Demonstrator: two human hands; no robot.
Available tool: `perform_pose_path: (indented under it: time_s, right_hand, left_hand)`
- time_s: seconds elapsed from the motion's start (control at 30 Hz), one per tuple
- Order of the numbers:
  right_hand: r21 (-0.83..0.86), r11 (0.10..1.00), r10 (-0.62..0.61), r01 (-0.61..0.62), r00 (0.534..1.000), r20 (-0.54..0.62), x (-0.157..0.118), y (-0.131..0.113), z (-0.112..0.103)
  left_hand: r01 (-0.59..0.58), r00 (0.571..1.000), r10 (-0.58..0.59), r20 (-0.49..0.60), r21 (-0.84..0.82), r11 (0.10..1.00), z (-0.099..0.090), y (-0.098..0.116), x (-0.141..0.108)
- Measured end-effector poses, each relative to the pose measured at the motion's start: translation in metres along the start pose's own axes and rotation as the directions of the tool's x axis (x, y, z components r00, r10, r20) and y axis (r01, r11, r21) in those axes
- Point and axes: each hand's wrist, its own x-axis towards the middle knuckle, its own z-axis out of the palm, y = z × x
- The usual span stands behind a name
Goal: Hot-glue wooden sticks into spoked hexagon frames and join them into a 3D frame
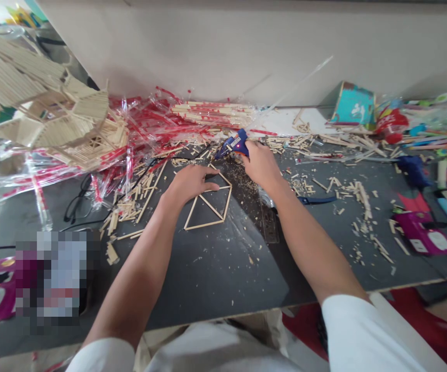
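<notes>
A flat frame of thin wooden sticks (pixel 204 225) lies on the dark table, with sticks meeting inside its outline. Over its upper left part rests my left hand (pixel 194 182), thumb and forefinger apart, touching the sticks. My right hand (pixel 260 161) is wrapped round a blue glue gun (pixel 239 142) just beyond the frame. The gun points left and down, and a small red light shows on its side. Its nozzle is near the frame's top corner, but contact cannot be made out.
A large stick model (pixel 53 119) stands at the back left beside red and clear wrappers (pixel 146 121). Stick scraps (pixel 130 206) lie on both sides. A ruler-like clear strip (pixel 269 222) lies under my right forearm. Purple item (pixel 425 232) at right.
</notes>
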Motion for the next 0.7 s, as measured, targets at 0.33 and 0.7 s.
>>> perform_pose_path:
  time_s: [0.33,0.7]
  right_hand:
    - [-0.012,1.0,0.022,-0.022,1.0,0.022,-0.001,0.001,-0.006]
    - [-0.042,0.994,0.097,-0.103,0.988,-0.122,-0.008,0.007,-0.001]
  left_hand:
    - [0.017,1.0,-0.017,0.008,0.002,1.0,-0.002,0.002,-0.001]
    - [-0.005,1.0,0.005,-0.012,0.002,1.0,0.002,-0.003,0.0]
